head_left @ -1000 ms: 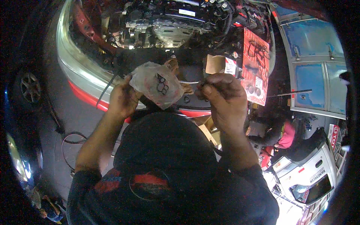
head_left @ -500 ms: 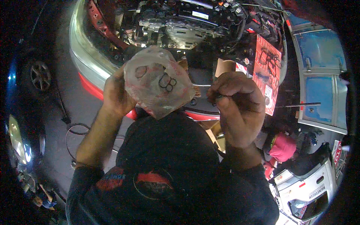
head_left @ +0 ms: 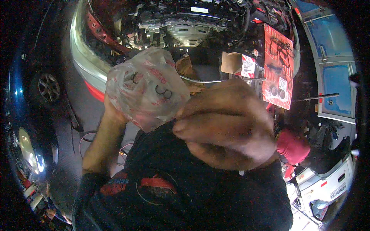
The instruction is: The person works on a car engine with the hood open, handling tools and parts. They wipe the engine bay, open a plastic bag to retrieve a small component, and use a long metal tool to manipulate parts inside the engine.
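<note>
While the left hand (head_left: 114,109), fingers mostly hidden, holds up the plastic bag (head_left: 140,101) of dark rings (head_left: 164,92) at left, the blurred right hand (head_left: 231,127) has bunched fingers beside it, any pinch impossible to tell. Handling the bag seems underway, calling for a light grip.

Red print (head_left: 157,73) on translucent bag (head_left: 143,92), labels (head_left: 248,66) on box (head_left: 231,63) and red card (head_left: 271,79), dark lettering (head_left: 339,191) on white vehicle panel (head_left: 323,193)
</note>
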`<state>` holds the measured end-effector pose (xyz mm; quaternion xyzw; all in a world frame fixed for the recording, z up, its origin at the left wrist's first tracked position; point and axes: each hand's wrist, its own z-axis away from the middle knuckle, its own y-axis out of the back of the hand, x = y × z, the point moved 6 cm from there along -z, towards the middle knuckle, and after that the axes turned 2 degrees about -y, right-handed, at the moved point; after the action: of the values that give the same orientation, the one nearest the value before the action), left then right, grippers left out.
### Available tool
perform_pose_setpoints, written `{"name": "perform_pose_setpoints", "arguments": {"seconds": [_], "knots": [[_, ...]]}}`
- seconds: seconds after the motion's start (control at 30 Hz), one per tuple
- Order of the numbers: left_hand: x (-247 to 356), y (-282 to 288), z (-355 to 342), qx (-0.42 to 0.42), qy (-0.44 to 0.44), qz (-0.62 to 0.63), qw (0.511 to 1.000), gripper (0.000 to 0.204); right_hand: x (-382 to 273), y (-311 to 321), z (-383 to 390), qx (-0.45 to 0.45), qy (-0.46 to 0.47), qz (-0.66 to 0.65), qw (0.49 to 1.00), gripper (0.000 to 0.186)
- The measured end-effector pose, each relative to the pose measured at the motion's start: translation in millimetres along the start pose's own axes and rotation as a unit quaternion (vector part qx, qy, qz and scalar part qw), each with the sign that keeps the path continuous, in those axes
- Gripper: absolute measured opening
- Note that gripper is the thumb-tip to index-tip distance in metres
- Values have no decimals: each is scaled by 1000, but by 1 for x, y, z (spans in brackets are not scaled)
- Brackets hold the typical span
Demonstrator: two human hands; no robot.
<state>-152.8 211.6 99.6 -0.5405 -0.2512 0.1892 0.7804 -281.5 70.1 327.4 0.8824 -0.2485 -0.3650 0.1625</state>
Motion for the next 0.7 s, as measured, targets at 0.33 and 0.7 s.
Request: {"name": "perform_pose_setpoints", "arguments": {"seconds": [0.33,0.7], "knots": [[-4,-30,-8,10,2,-45,999,45,50,-70,3,-286,-183,140,930,23],[5,-16,-2,93,-82,-97,988,46,107,-102,35,-339,-285,27,896,25]]}}
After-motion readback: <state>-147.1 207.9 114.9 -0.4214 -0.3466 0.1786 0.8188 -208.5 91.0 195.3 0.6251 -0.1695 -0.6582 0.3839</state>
